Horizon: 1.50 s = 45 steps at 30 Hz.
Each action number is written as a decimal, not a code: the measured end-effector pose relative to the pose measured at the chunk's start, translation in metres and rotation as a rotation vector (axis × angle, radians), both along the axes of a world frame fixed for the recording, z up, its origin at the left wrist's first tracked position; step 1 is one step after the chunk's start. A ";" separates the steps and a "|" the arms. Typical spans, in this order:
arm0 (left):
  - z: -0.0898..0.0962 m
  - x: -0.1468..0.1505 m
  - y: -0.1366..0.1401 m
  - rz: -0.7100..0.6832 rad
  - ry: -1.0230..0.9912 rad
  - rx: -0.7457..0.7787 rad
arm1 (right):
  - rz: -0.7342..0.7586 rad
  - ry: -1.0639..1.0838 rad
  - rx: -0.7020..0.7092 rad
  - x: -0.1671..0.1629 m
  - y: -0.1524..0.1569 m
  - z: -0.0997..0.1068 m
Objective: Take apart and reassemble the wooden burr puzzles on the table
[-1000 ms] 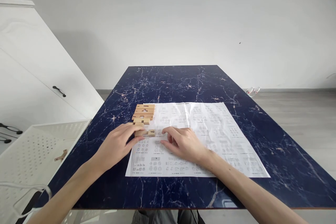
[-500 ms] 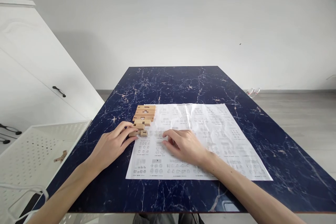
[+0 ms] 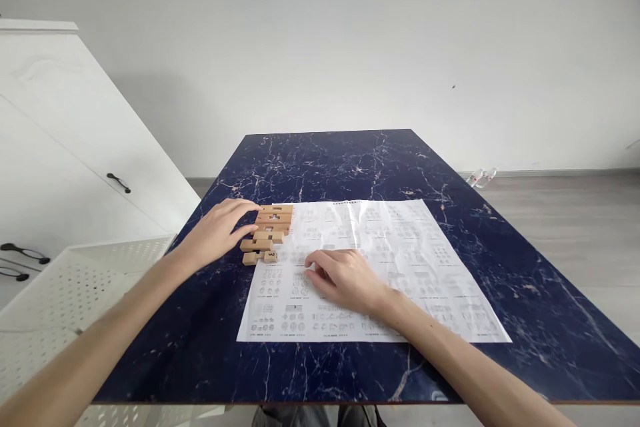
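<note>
A column of notched wooden puzzle blocks lies at the left edge of a printed instruction sheet. The upper three long blocks lie side by side; below them are a shorter block, a block with a dark gap and a block marked 3. My left hand is open, thumb and fingers apart, its tips at the left ends of the upper blocks. On the sheet rests my right hand, loosely curled, with a gap between thumb and forefinger and nothing visible in it.
The sheet lies on a dark blue marbled table. Left of the table stand a white perforated basket and a white cabinet with black handles. A clear object shows beyond the table's right edge.
My left hand has moved up from the lower blocks to the left ends of the upper ones, uncovering the lower blocks. My right hand stays about where it was on the sheet.
</note>
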State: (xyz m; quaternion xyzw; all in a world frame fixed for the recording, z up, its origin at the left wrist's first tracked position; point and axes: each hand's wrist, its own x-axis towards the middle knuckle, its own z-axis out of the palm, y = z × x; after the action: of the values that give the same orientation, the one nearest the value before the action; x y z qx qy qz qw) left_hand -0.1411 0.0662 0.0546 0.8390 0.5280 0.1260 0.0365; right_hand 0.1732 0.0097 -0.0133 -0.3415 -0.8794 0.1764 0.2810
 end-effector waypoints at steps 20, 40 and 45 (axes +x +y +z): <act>-0.023 -0.001 0.073 -0.083 0.093 -0.326 | 0.019 0.019 -0.068 -0.001 0.004 0.004; -0.014 0.116 0.026 -0.360 0.110 -0.271 | 0.126 0.553 -0.801 0.040 0.031 0.019; -0.024 0.139 0.001 -0.387 0.022 -0.244 | -0.169 0.958 -0.864 0.063 0.051 0.013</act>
State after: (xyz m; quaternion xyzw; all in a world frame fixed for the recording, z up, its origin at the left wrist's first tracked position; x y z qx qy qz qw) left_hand -0.0025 0.0676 0.0308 0.9154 0.3687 0.0429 0.1555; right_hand 0.2366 0.0609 -0.0002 -0.3752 -0.4769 0.6241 0.4922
